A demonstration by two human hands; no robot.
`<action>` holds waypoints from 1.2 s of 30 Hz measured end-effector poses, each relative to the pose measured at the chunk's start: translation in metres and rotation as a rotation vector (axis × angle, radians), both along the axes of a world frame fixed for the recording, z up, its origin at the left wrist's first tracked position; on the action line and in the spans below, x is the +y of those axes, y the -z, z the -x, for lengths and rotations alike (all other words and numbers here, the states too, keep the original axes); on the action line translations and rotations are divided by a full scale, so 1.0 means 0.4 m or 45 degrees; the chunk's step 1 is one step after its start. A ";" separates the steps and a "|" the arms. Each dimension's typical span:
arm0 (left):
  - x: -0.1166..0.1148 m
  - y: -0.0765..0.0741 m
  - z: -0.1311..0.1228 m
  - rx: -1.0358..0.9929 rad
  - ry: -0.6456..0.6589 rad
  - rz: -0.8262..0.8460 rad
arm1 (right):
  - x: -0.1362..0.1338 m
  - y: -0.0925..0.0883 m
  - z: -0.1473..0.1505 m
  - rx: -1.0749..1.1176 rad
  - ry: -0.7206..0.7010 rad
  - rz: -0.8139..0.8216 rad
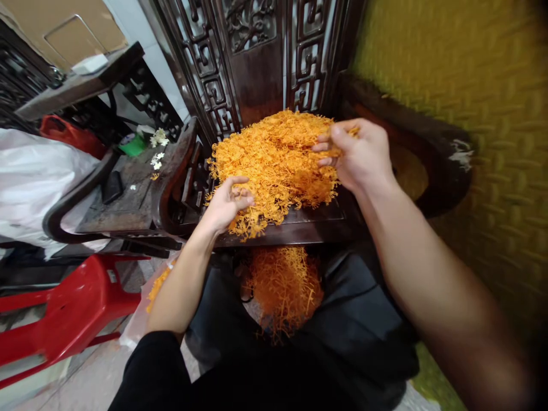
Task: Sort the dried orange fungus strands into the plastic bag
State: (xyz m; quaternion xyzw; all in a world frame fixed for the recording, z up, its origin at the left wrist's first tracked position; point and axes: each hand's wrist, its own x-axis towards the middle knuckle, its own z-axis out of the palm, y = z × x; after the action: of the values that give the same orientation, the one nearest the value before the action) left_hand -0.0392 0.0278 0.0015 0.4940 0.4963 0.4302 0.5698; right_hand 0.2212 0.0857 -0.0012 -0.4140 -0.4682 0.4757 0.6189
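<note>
A heap of small orange branching sprigs [274, 165] covers most of a dark wooden seat [299, 220]. At its left front edge, my left hand [226, 204] rests against the sprigs, fingers loosely curved and thumb apart from the forefinger. My right hand [363, 151] is over the heap's right side, thumb and fingers pinched together. A bit of orange sprig shows at those fingertips; the rest of what they hold is hidden. Below the seat edge, between my knees, hangs or lies another orange tangled mass [285, 291].
A carved wooden backrest [259, 80] rises behind the heap. A curved armrest [445, 154] stands at right, beside a yellow woven-patterned surface [505, 114]. To the left are a red plastic chair [81, 308], a dark phone-like object [112, 187], white blossom-like pieces [158, 140] and a green container [133, 145].
</note>
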 end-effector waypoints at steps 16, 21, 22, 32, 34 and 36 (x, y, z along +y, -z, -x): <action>0.011 0.018 -0.020 0.064 -0.086 -0.452 | -0.124 0.031 0.159 -0.742 -0.355 -0.205; 0.002 -0.003 -0.016 0.092 0.033 -0.178 | -0.137 0.026 0.158 -0.783 -0.285 -0.125; 0.004 -0.008 -0.016 0.096 0.016 -0.181 | -0.141 0.026 0.162 -0.764 -0.271 -0.085; 0.016 -0.009 0.008 -0.022 -0.149 -0.138 | -0.019 0.036 0.040 -0.318 0.254 -0.066; 0.024 0.003 -0.001 -0.151 -0.230 -0.136 | -0.037 0.030 0.038 -0.385 0.105 -0.092; 0.032 0.013 -0.015 -0.238 -0.282 -0.123 | -0.076 0.021 0.062 -0.523 -0.132 -0.116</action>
State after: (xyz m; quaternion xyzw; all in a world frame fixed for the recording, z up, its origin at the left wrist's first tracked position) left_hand -0.0334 0.0405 -0.0039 0.4209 0.4713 0.5580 0.5380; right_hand 0.1966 0.0554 -0.0096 -0.4492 -0.6263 0.3907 0.5032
